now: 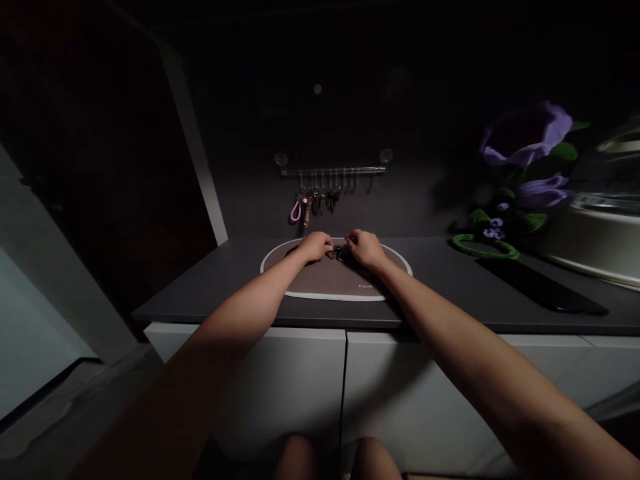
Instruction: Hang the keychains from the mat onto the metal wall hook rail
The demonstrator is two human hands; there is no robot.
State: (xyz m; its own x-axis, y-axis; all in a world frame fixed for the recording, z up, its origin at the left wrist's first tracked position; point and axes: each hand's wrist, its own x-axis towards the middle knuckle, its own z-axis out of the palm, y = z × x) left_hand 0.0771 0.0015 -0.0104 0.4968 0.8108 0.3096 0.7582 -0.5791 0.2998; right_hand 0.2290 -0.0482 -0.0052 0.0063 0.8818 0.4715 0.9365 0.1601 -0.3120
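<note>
Small dark items [337,253] lie between left hand [316,246] and right hand [366,249]; grips unclear.

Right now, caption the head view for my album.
Bare left hand and bare right hand at small dark items over a white-rimmed oval brown mat.

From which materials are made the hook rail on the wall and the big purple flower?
Hook rail: clear and glossy, probably plastic; the dark wall shows through. Big purple flower: matte and soft-looking, perhaps felt or another fabric, judging by its thick, shineless edges.
</note>
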